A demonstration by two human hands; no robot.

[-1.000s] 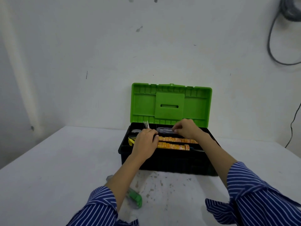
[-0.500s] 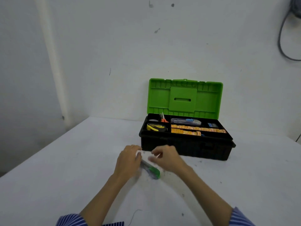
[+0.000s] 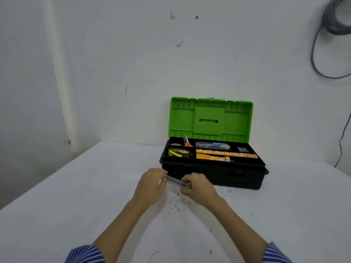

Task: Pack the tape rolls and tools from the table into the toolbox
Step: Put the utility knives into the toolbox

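Both hands have come out of the toolbox (image 3: 212,175) tray and are now lifting the last loose tool off the table (image 3: 76,196): a clear-barrelled, green-ended tool (image 3: 175,181), too blurred to name. The left hand (image 3: 151,184) is pinching its grey end and the right hand (image 3: 195,186) its green end. The open toolbox is sitting at one o'clock of the hands, so one short carry is probably remaining.

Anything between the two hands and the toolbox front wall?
Head view: nothing. Bare table separates the hands, holding a clear green-tipped tool, from the toolbox.
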